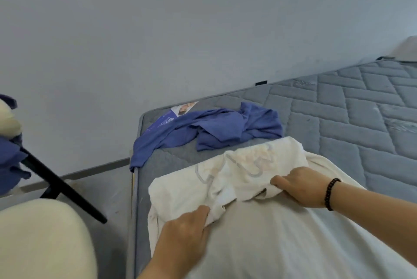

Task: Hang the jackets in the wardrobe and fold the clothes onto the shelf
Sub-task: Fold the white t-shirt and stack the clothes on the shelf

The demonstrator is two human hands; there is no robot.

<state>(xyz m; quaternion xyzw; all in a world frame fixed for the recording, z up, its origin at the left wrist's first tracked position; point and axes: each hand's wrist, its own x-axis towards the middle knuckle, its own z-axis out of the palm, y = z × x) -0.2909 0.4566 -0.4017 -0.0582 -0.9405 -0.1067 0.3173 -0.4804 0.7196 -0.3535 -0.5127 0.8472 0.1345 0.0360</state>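
Observation:
A cream garment (246, 166) with a faint printed design lies spread on the grey quilted mattress (352, 121), its far part folded back toward me. My left hand (187, 227) grips a bunched fold of the cream cloth near the mattress's left edge. My right hand (302, 186), with a dark bead bracelet on the wrist, pinches the folded edge further right. A crumpled blue garment (216, 130) lies beyond, at the mattress corner, with one part hanging over the edge.
A grey wall rises behind the mattress. A black bar (61, 186) slants across the floor at the left, with blue cloth (9, 161) and a pale cushion-like shape (42, 240) near it. A printed label (180, 109) shows at the mattress corner.

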